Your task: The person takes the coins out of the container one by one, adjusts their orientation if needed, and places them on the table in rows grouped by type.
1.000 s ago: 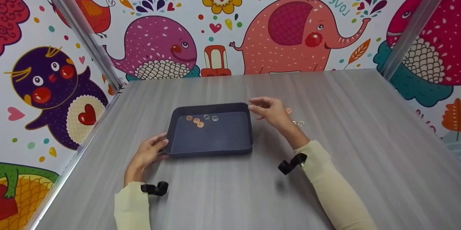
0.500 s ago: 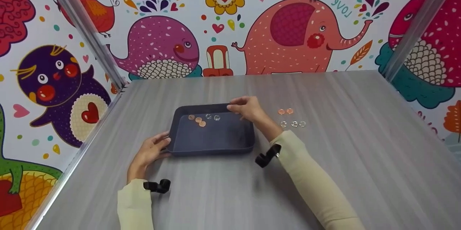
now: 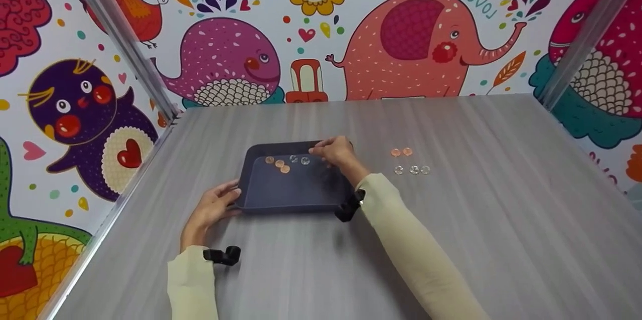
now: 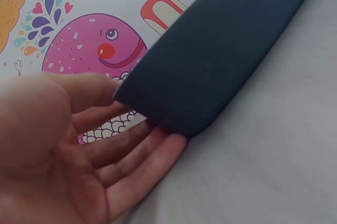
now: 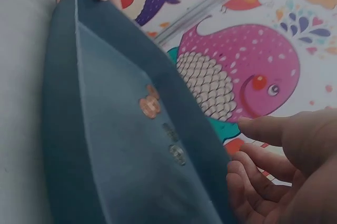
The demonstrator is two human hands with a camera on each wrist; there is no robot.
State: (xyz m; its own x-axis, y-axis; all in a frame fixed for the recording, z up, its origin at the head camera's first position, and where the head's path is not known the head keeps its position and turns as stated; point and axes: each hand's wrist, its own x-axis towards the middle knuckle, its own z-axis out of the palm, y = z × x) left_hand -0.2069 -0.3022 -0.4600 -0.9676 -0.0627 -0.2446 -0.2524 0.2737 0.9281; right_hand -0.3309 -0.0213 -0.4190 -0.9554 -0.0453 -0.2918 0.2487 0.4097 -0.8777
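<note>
A dark blue-grey rectangular tray (image 3: 296, 194) lies on the table. Inside are several copper-coloured coins (image 3: 280, 163) and two silver-coloured coins (image 3: 305, 160). My left hand (image 3: 211, 207) grips the tray's left side; in the left wrist view its thumb is at the rim and its fingers lie against the outer wall. Over the tray's far right part hovers my right hand (image 3: 337, 152). Its thumb and fingers are bent, with a gap between their tips in the right wrist view (image 5: 274, 166) and no coin visible there.
Right of the tray, two copper-coloured coins (image 3: 402, 152) lie in a row, with three silver-coloured coins (image 3: 414, 170) in another nearer row. A patterned wall (image 3: 311, 34) closes off the table's back, and metal posts (image 3: 120, 34) rise at its corners.
My right hand has moved left from the tray's right edge to above its inside, uncovering the coins on the table. My left hand keeps its place at the tray.
</note>
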